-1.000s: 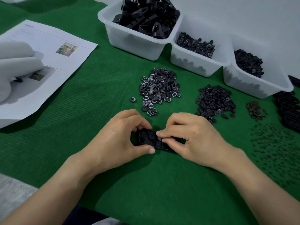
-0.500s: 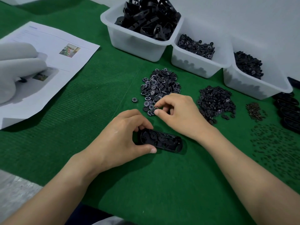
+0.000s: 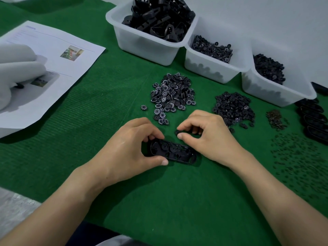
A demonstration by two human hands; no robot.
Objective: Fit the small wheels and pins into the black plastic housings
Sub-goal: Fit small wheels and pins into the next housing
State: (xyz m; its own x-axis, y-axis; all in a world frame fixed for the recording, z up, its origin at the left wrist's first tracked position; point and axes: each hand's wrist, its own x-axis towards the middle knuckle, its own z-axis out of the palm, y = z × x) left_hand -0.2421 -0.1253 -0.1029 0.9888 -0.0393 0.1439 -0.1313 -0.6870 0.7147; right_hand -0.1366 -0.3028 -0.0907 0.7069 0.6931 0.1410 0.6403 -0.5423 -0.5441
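Head view: the black plastic housing lies flat on the green table. Its long axis runs left to right, and the right end dips a little toward you. Your left hand has its grip closed on the housing's left end, fingers over the far edge, thumb against the near edge. Your right hand is the nearer one to the unfilled end. Its grip pinches a small dark wheel between thumb and forefinger, just beyond the housing's far edge at about mid-length and apart from it. By my reading the seat lies toward you and slightly down from the pinch. The housing is open-topped with rounded ends, and two round wheels sit in its left half. The right half reads as unfilled, though it is too dark to be sure. Your fingertips mostly hide the wheel's face. The numbered-wheel pile sits just beyond both hands.
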